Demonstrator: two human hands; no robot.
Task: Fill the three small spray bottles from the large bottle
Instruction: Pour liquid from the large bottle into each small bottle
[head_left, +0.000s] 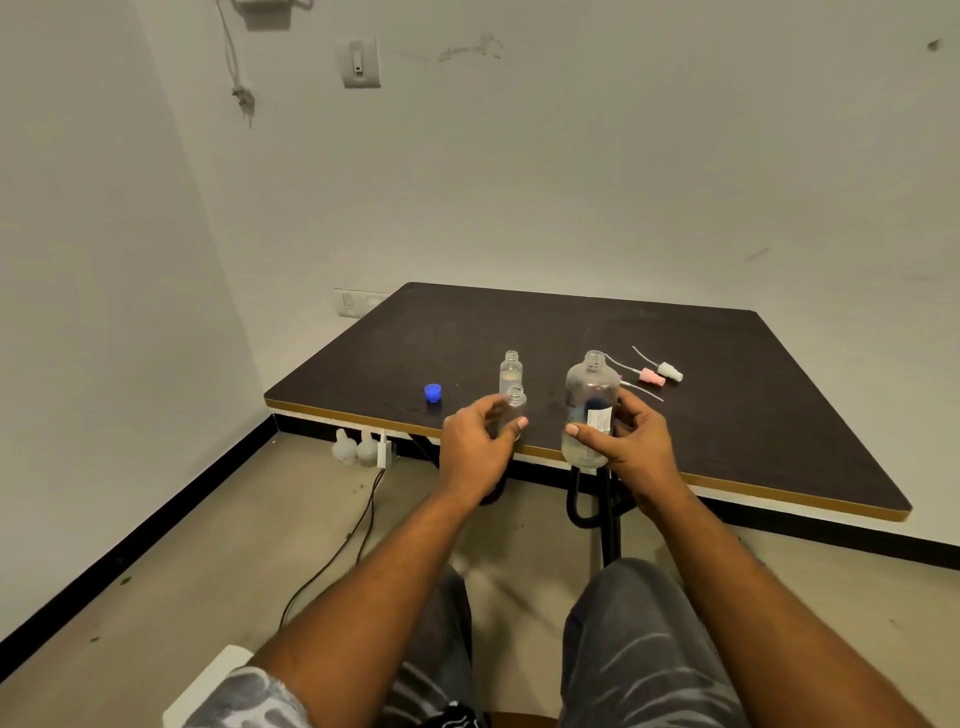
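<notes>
The person sits at a dark table (727, 415) in the centre of the frame. The left hand (475, 447) pinches a small spray bottle (514, 410) between thumb and fingers, neck open and upright, just over the table's near edge. The right hand (631, 447) is wrapped around the large bottle (589, 410), also uncapped and upright, held just right of the small one.

The step in hand appears to be the pour. To do it well, the large bottle's mouth should be brought against the small neck and tipped slowly; the narrow neck leaves little margin for spillage.

The large bottle is clear plastic with a white label, and liquid shows only in its lower part. A second small bottle (511, 370) stands directly behind the held one; its fill level cannot be judged. A third is not clearly visible. A blue cap (432, 392) lies to the left, and the spray heads (662, 373) lie to the right.
</notes>
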